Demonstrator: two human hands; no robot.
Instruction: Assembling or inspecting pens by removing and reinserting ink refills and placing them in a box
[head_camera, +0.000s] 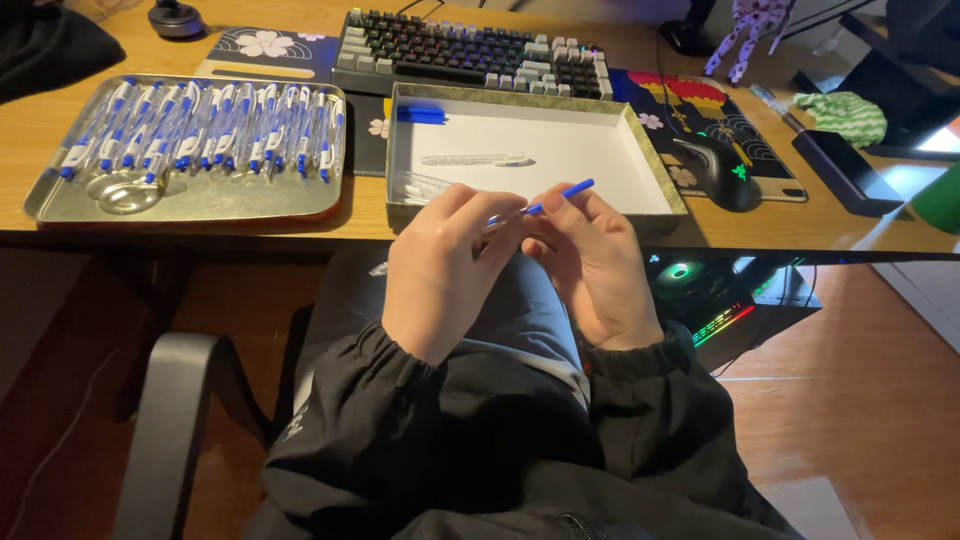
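My left hand and my right hand meet over my lap, just below the desk's front edge. Between their fingertips they pinch a thin blue pen refill, whose tip points up and to the right. Behind them on the desk stands a shallow white-lined box. It holds a clear pen barrel, a few blue caps in its far left corner and some clear parts at its near left. A metal tray at the left carries several assembled white and blue pens.
A keyboard lies behind the box. A black mouse rests on a patterned mat to the right. A dark case and a green cloth lie further right. A chair armrest is at lower left.
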